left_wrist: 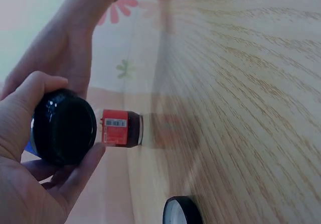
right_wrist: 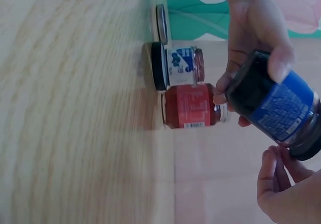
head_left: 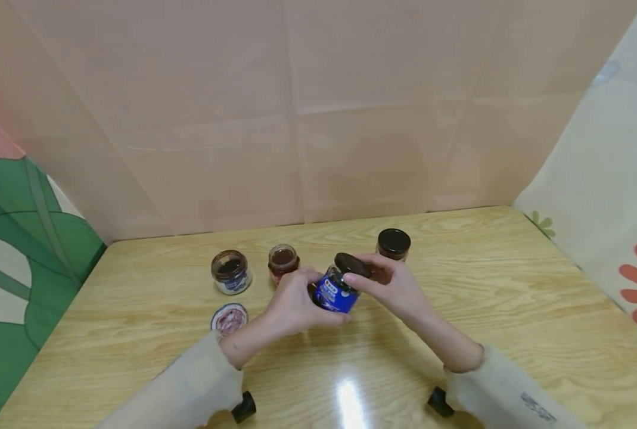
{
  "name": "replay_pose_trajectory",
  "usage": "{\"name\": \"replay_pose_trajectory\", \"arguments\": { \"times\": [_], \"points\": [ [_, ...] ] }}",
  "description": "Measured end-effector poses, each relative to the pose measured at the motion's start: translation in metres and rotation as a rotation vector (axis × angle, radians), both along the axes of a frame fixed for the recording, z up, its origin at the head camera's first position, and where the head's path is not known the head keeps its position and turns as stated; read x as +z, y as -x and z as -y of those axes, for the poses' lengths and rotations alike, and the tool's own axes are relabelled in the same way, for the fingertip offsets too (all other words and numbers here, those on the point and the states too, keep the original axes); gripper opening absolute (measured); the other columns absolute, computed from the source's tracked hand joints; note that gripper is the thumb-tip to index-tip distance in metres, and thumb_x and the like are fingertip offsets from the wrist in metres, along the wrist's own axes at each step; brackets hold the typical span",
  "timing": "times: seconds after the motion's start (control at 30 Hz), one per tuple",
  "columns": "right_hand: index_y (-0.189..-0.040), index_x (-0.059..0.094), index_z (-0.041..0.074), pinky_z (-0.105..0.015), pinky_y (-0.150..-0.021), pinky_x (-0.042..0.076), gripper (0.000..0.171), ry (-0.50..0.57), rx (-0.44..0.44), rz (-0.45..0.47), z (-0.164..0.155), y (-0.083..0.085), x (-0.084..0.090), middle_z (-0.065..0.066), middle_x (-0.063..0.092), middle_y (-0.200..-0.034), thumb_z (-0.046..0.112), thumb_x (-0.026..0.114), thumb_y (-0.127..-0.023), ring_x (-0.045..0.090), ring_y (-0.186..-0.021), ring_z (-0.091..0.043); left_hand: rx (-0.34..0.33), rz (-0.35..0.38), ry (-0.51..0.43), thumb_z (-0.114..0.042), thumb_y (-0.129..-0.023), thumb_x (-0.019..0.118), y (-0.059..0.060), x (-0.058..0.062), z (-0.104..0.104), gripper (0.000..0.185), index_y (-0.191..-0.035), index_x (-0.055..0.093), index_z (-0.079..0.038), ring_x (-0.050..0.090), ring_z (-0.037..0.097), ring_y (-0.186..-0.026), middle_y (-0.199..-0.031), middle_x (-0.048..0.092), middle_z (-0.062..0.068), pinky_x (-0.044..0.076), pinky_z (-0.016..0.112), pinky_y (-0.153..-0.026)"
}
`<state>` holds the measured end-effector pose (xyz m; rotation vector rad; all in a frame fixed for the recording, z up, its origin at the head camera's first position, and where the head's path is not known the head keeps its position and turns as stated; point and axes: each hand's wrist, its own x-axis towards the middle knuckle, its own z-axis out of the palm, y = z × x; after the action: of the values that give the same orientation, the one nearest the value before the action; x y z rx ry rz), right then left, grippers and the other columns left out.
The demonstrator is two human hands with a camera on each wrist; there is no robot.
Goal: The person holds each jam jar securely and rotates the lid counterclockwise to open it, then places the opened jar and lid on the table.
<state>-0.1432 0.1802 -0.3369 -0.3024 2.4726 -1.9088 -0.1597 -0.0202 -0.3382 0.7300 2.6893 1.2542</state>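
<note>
Blue-labelled jar (head_left: 335, 296) is sitting tilted inside the person's left hand (head_left: 294, 304), whose thumb and fingers are wrapping its smooth, rounded sides above the table (head_left: 490, 292). The right hand (head_left: 395, 289) is pinching a round black lid (head_left: 353, 266) between thumb and fingers at the jar's mouth; I cannot tell whether lid and rim are touching. The label is showing a pale oblong emblem, and the right wrist view is adding rows of pale print, all too small to read.

Just behind the left hand, an open glass jar with a red label (head_left: 283, 262) is standing; farther left of the grip, another open jar (head_left: 231, 274) is wearing a white-and-blue label. Beyond the right hand, a black-lidded jar (head_left: 394, 244) is standing, its red label displaying a barcode in the left wrist view. Beside the left forearm, a flat round lid (head_left: 230, 320) is lying. The table is showing pale wood grain.
</note>
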Motion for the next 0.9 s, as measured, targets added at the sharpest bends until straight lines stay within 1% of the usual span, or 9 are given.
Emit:
{"name": "replay_pose_trajectory", "arguments": {
  "times": [0.13, 0.23, 0.3, 0.43, 0.6, 0.67, 0.73, 0.83, 0.9],
  "points": [
    [-0.120, 0.063, 0.002, -0.024, -0.082, 0.053, 0.038, 0.041, -0.008, 0.003, 0.004, -0.001, 0.000, -0.013, 0.067, -0.110, 0.020, 0.070, -0.087, 0.066, -0.093, -0.012, -0.028, 0.106, -0.025, -0.039, -0.060, 0.089, -0.001, 0.001, 0.001, 0.047, -0.092, 0.070, -0.008, 0.063, 0.010, -0.069, -0.080, 0.068, -0.003, 0.053, 0.023, -0.062],
    [-0.122, 0.062, 0.002, -0.025, -0.085, 0.052, 0.039, 0.076, -0.016, 0.026, 0.006, -0.002, 0.000, -0.013, 0.067, -0.113, 0.020, 0.068, -0.088, 0.065, -0.096, -0.011, -0.055, 0.196, -0.064, -0.038, -0.062, 0.088, -0.002, 0.003, 0.002, 0.046, -0.093, 0.070, -0.010, 0.065, 0.009, -0.068, -0.078, 0.070, -0.004, 0.055, 0.025, -0.063],
    [-0.124, 0.061, 0.001, -0.025, -0.088, 0.051, 0.041, 0.104, -0.022, 0.054, 0.007, -0.002, 0.000, -0.012, 0.067, -0.115, 0.020, 0.067, -0.089, 0.065, -0.099, -0.011, -0.071, 0.236, -0.088, -0.037, -0.063, 0.088, -0.002, 0.004, 0.002, 0.045, -0.095, 0.070, -0.010, 0.066, 0.009, -0.069, -0.079, 0.071, -0.004, 0.055, 0.026, -0.065],
    [-0.126, 0.060, 0.000, -0.029, -0.094, 0.047, 0.044, 0.167, -0.046, 0.113, 0.010, -0.003, 0.002, -0.005, 0.068, -0.116, 0.021, 0.067, -0.088, 0.064, -0.104, -0.010, -0.094, 0.278, -0.126, -0.033, -0.066, 0.087, -0.002, 0.005, 0.003, 0.043, -0.098, 0.070, -0.010, 0.067, 0.011, -0.072, -0.081, 0.071, -0.004, 0.056, 0.028, -0.066],
    [-0.126, 0.059, -0.003, -0.035, -0.099, 0.043, 0.045, 0.227, -0.047, 0.128, 0.012, -0.004, 0.004, 0.004, 0.070, -0.109, 0.016, 0.068, -0.086, 0.062, -0.106, -0.012, -0.125, 0.304, -0.162, -0.030, -0.066, 0.087, 0.000, 0.004, 0.004, 0.041, -0.097, 0.070, -0.010, 0.068, 0.012, -0.074, -0.082, 0.072, -0.003, 0.056, 0.028, -0.068],
    [-0.127, 0.058, -0.003, -0.034, -0.100, 0.041, 0.046, 0.259, -0.023, 0.131, 0.012, -0.005, 0.005, 0.007, 0.070, -0.108, 0.016, 0.068, -0.086, 0.061, -0.108, -0.012, -0.137, 0.311, -0.176, -0.029, -0.066, 0.087, 0.001, 0.004, 0.005, 0.040, -0.098, 0.070, -0.010, 0.068, 0.012, -0.075, -0.082, 0.072, -0.003, 0.056, 0.029, -0.069],
    [-0.127, 0.058, -0.002, -0.032, -0.101, 0.039, 0.044, 0.313, 0.029, 0.128, 0.011, -0.006, 0.005, 0.008, 0.069, -0.109, 0.015, 0.066, -0.087, 0.059, -0.110, -0.012, -0.156, 0.330, -0.192, -0.026, -0.067, 0.087, 0.001, 0.004, 0.006, 0.040, -0.099, 0.070, -0.010, 0.068, 0.013, -0.076, -0.083, 0.072, -0.002, 0.056, 0.028, -0.070],
    [-0.124, 0.063, 0.010, -0.027, -0.099, 0.041, 0.034, 0.389, 0.140, 0.096, 0.009, -0.008, 0.005, 0.008, 0.069, -0.111, 0.014, 0.060, -0.090, 0.059, -0.111, -0.011, -0.206, 0.387, -0.218, -0.022, -0.068, 0.086, 0.000, 0.005, 0.007, 0.039, -0.101, 0.070, -0.008, 0.069, 0.014, -0.079, -0.086, 0.072, 0.000, 0.056, 0.028, -0.074],
    [-0.120, 0.065, 0.017, -0.026, -0.096, 0.045, 0.031, 0.431, 0.214, 0.055, 0.007, -0.008, 0.006, 0.006, 0.069, -0.112, 0.012, 0.056, -0.091, 0.060, -0.109, -0.012, -0.238, 0.401, -0.238, -0.019, -0.069, 0.086, -0.001, 0.006, 0.006, 0.039, -0.102, 0.069, -0.006, 0.069, 0.015, -0.080, -0.087, 0.073, 0.002, 0.056, 0.029, -0.076]
  ]
}}
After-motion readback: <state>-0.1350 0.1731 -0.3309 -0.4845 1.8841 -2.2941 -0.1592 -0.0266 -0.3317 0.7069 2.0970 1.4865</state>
